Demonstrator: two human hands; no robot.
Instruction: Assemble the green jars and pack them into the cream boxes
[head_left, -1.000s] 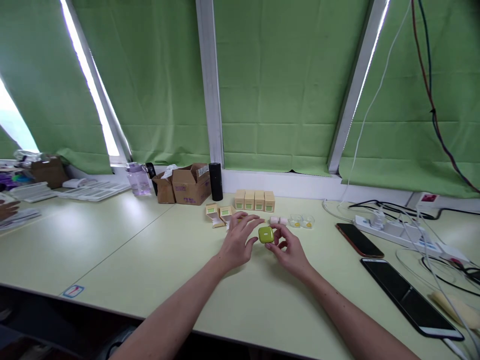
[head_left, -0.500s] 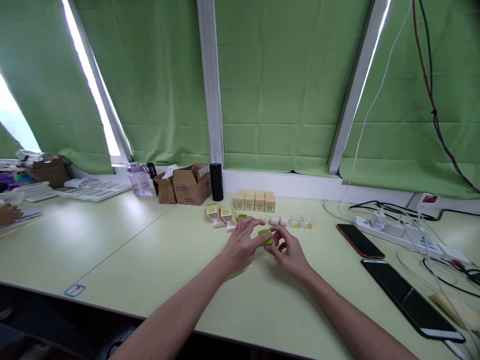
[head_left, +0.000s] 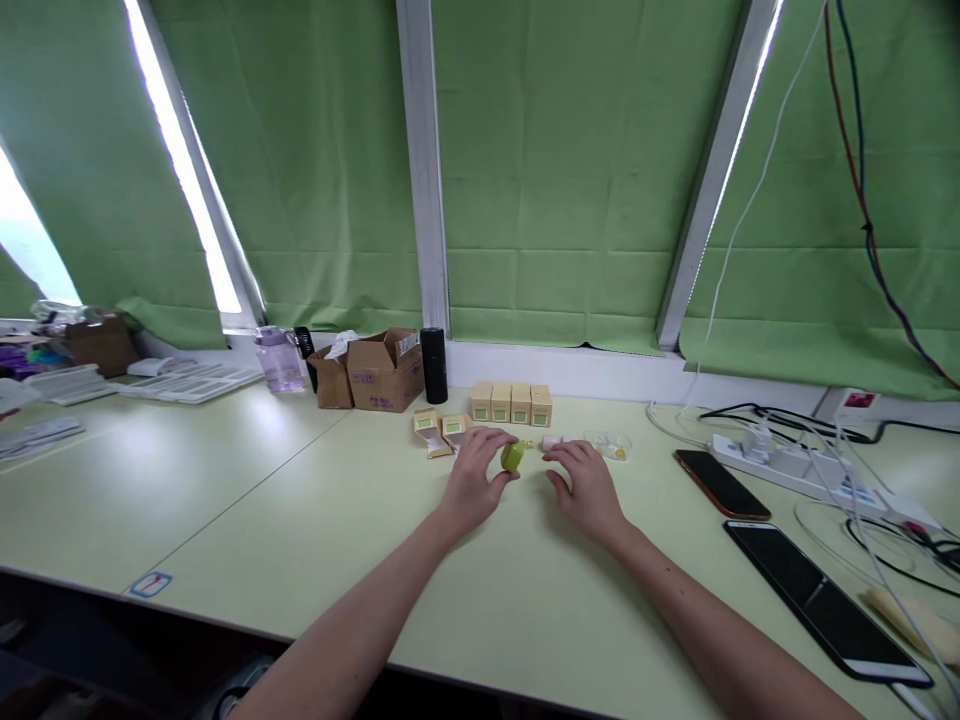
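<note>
green case (head_left: 513, 457) shifted, clamped in left hand (head_left: 472, 478), right hand (head_left: 589, 490) spread, partly hiding clear tray (head_left: 619, 443)

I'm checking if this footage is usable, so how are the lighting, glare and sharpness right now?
Head view: the far-left window gap is blown out to white, and pale glare lies on the table's left part; head view, centre: the green case in the left hand is too small for fine detail; head view, right: a window post leans, possibly from lens distortion.

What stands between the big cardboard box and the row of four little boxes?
In the head view, a black cylinder stands between the big cardboard box and the four little boxes.
</note>
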